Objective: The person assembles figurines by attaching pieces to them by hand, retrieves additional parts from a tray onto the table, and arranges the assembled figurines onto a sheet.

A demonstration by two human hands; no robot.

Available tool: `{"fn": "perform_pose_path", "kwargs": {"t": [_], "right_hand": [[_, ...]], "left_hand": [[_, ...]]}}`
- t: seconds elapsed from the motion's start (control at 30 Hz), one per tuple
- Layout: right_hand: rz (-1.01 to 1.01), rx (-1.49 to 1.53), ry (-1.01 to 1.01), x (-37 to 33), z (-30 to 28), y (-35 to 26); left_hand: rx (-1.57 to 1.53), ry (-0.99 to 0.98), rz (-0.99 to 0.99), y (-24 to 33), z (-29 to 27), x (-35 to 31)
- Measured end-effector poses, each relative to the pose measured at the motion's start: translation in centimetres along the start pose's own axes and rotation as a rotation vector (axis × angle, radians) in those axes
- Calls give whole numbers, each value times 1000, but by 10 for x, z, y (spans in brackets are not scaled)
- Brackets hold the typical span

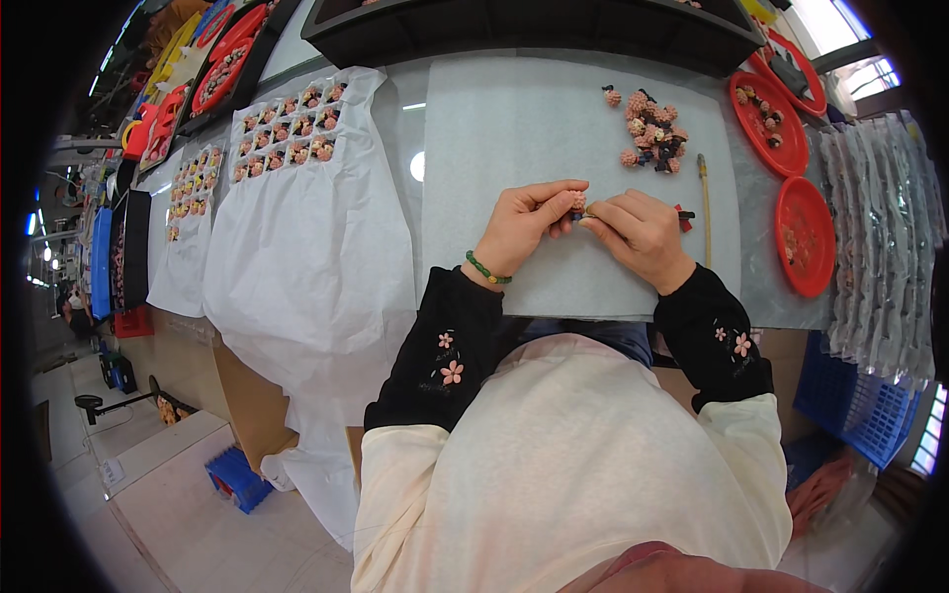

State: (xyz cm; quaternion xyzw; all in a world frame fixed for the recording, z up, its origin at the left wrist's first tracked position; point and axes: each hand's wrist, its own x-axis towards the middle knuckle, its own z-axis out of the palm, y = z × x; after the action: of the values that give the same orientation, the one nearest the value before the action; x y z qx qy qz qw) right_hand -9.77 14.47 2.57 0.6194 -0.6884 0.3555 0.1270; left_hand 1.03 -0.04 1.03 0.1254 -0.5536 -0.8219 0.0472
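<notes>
Over the white sheet point(474, 128), my left hand point(519, 225) pinches a small figurine point(578, 202) with a bumpy pink top and a dark lower part. Close against it, my right hand point(638, 232) is closed, thumb and forefinger meeting at the figurine's side. What the right fingers hold is too small to make out. A small red and dark piece point(684, 216) shows just past the right hand's outer side; whether the hand holds it is unclear. Farther off lies a loose pile of similar pink figurines point(654, 133), with one figurine point(612, 96) apart from it.
A thin tan stick point(705, 212) lies right of my right hand. Red dishes point(806, 242) point(761, 119) line the right side beside clear plastic sleeves point(870, 227). Rows of figurines point(287, 128) stand on white paper point(306, 232) at left. A black tray point(534, 30) spans the back.
</notes>
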Motion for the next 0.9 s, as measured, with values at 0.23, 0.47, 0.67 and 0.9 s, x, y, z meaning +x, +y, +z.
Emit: {"fn": "perform_pose_path", "kwargs": {"t": [0.23,0.47,0.67,0.9], "right_hand": [[8,0,-15,0,0,1],[19,19,-29,1,-1,-1],[12,25,1,0,0,0],[22,13,-7,-1,1,1]], "left_hand": [[4,0,-3,0,0,1],[-1,-3,0,-1,0,1],[-34,-9,-5,-1,-1,1],[-34,-14,-9,-2,-1,1]]}}
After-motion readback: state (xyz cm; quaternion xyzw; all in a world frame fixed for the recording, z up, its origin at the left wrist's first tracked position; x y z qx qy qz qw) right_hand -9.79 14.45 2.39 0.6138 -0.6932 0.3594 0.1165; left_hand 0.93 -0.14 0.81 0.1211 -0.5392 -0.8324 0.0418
